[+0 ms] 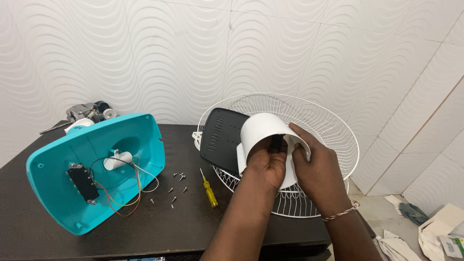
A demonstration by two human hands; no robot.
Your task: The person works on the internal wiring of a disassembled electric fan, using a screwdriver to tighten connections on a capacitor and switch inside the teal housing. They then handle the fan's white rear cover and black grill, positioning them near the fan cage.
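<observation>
Left hand (267,164) and right hand (316,166) both gripping white curved cover (261,129). Wire fan guard (319,121) behind; yellow screwdriver (209,189) at eight o'clock.

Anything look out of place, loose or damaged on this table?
Yes: small screws lie scattered loose on the dark table beside a yellow screwdriver, and the teal fan base sits tipped up with bare wires hanging out.
</observation>
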